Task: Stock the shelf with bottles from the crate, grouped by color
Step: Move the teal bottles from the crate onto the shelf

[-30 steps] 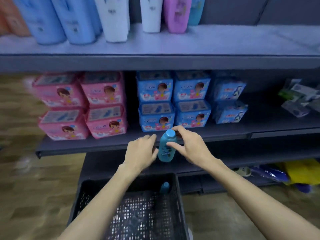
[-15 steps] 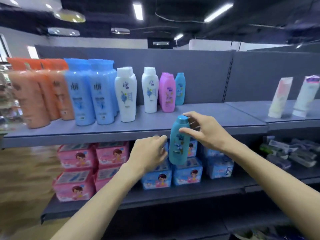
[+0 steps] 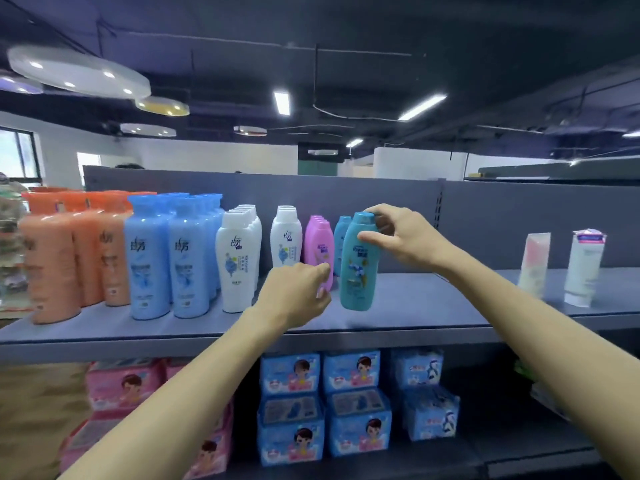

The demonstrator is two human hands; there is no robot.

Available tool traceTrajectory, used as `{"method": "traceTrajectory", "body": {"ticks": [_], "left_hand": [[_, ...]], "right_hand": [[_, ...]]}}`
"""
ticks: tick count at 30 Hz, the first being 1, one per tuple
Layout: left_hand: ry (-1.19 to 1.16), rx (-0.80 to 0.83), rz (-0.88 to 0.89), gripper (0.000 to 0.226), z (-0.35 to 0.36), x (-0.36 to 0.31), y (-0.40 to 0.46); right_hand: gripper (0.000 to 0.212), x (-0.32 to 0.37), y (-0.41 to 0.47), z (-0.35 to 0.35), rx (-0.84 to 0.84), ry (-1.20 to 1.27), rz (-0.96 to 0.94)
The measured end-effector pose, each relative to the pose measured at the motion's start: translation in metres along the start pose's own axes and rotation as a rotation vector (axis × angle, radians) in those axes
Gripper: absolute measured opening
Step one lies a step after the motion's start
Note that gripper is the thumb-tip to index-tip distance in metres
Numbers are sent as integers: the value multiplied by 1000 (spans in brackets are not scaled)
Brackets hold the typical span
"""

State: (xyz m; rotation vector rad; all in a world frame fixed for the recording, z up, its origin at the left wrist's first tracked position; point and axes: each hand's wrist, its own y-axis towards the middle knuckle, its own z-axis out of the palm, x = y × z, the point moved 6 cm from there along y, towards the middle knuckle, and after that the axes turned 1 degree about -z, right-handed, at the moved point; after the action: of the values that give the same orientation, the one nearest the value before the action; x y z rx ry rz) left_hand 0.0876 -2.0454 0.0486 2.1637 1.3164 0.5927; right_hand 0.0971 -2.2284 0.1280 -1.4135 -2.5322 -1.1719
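Head view: our right hand [image 3: 403, 239] pinches the teal plastic bottle [image 3: 358, 263] near its cap, upright, just above the grey shelf [image 3: 415, 306], before another teal bottle [image 3: 342, 237]; our left hand [image 3: 294, 296], loosely curled, holds nothing.

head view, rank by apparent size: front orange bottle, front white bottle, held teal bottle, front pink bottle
1. front orange bottle
2. front white bottle and held teal bottle, gripped by the right hand: alike; the teal one is nearer the camera, so unranked
3. front pink bottle
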Motion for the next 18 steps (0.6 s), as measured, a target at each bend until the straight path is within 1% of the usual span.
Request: {"method": "traceTrajectory", "body": {"ticks": [4, 11, 15, 18], "left_hand": [[41, 7, -2, 25, 2, -7, 18], [60, 63, -8, 27, 18, -8, 32], [68, 78, -17, 25, 25, -7, 34], [70, 107, -29, 21, 30, -9, 33]], "right_hand": [[35, -18, 11, -2, 36, -16, 20], [35, -53, 18, 25, 104, -20, 80], [43, -69, 14, 34, 77, 80, 144], [51, -75, 6, 43, 128, 64, 179]]}}
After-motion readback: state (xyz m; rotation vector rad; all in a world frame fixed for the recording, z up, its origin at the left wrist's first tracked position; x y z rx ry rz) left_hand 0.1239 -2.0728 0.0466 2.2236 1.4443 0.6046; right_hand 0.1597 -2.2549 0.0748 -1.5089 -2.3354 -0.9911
